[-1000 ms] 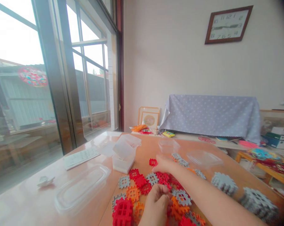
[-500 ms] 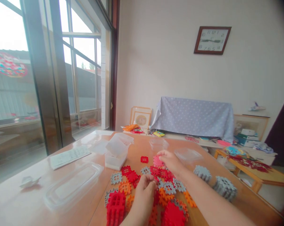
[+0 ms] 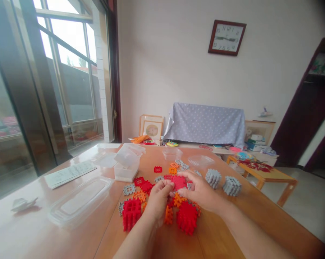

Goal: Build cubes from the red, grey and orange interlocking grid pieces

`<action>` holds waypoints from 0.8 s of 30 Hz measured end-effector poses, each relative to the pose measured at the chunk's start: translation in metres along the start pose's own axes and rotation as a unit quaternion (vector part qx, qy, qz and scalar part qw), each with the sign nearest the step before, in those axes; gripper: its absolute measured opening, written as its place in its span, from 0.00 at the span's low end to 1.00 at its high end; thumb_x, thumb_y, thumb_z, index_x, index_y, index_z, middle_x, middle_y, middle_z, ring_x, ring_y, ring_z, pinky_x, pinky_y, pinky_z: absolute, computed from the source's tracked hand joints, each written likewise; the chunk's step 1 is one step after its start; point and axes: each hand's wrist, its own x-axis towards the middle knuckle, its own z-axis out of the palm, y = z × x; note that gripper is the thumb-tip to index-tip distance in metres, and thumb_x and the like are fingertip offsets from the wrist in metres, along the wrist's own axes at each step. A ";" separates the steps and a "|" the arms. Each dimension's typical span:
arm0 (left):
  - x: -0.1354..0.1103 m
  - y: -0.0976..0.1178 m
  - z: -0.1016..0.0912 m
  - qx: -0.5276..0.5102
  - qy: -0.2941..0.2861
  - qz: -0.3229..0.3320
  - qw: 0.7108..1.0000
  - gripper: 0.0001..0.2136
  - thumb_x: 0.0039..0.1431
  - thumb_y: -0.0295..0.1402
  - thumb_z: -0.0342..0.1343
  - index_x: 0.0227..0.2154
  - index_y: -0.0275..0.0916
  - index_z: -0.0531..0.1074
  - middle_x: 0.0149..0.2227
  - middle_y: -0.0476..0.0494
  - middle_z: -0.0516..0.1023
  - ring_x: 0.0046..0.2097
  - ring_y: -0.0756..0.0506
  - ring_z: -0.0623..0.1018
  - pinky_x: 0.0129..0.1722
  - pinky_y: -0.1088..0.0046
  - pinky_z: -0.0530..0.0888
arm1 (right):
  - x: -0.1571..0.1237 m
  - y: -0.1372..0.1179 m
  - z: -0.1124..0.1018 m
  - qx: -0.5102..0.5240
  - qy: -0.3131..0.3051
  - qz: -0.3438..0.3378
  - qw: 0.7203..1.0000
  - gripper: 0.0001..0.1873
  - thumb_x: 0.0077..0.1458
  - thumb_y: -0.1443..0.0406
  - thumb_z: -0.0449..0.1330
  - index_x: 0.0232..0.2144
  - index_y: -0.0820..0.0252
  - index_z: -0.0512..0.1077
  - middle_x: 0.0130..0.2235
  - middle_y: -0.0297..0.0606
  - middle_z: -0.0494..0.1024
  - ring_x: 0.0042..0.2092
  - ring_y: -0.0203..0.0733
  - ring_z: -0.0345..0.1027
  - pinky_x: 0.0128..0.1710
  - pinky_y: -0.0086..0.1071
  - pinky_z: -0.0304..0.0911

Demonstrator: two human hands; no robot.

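Between my two hands is a red interlocking plastic tile [image 3: 179, 182] with a toothed edge. My left hand [image 3: 159, 196] pinches its left side between thumb and fingers. On the other side, my right hand [image 3: 196, 187] has its fingers and thumb closed about the tile's right edge. Loose red, orange [image 3: 139, 195] and grey tiles [image 3: 129, 189] lie around and beneath the hands, partly covered by them. A stack of red window tiles [image 3: 131, 214] stands left of my left forearm, and a stack of solid red tiles [image 3: 186, 217] sits nearer me between the arms.
Two grey tile stacks [image 3: 213, 178] [image 3: 232, 186] stand to the right. Clear plastic boxes [image 3: 127, 172] are behind the tiles at left. A clear lid [image 3: 81, 201], a printed booklet [image 3: 71, 174] and a crumpled scrap [image 3: 23, 204] lie on the left of the wooden table [image 3: 78, 241].
My right hand has come back toward me with the red tile and met my left hand, which now grips it too. The view has turned slightly right.
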 end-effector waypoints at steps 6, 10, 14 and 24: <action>-0.007 0.006 0.007 -0.022 -0.036 -0.018 0.999 0.18 0.53 0.46 0.65 0.35 0.36 0.71 0.26 0.52 0.72 0.25 0.54 0.70 0.27 0.79 0.62 | -0.031 -0.004 -0.009 -0.079 0.027 0.000 0.997 0.27 0.51 0.62 0.64 0.55 0.53 0.72 0.53 0.41 0.76 0.53 0.49 0.70 0.56 0.42 0.64; -0.008 0.006 0.007 -0.016 0.004 -0.038 0.999 0.23 0.55 0.52 0.62 0.40 0.34 0.72 0.32 0.44 0.77 0.29 0.51 0.75 0.31 0.76 0.67 | -0.061 -0.004 -0.010 -0.052 0.045 0.056 0.996 0.24 0.52 0.59 0.64 0.53 0.51 0.74 0.53 0.41 0.77 0.54 0.52 0.69 0.55 0.44 0.65; -0.009 0.003 0.006 -0.005 0.035 -0.071 0.997 0.27 0.54 0.56 0.60 0.41 0.33 0.72 0.36 0.37 0.80 0.33 0.46 0.78 0.36 0.71 0.72 | -0.081 -0.005 -0.009 -0.056 0.043 0.095 0.993 0.23 0.52 0.57 0.64 0.52 0.47 0.76 0.54 0.41 0.76 0.56 0.53 0.68 0.57 0.46 0.63; -0.021 0.002 0.009 0.035 0.059 -0.050 0.996 0.30 0.54 0.60 0.56 0.42 0.35 0.70 0.41 0.36 0.76 0.38 0.44 0.79 0.40 0.66 0.74 | -0.119 0.014 0.013 0.073 0.183 0.166 0.966 0.25 0.58 0.49 0.56 0.53 0.52 0.73 0.54 0.42 0.77 0.57 0.53 0.69 0.57 0.44 0.64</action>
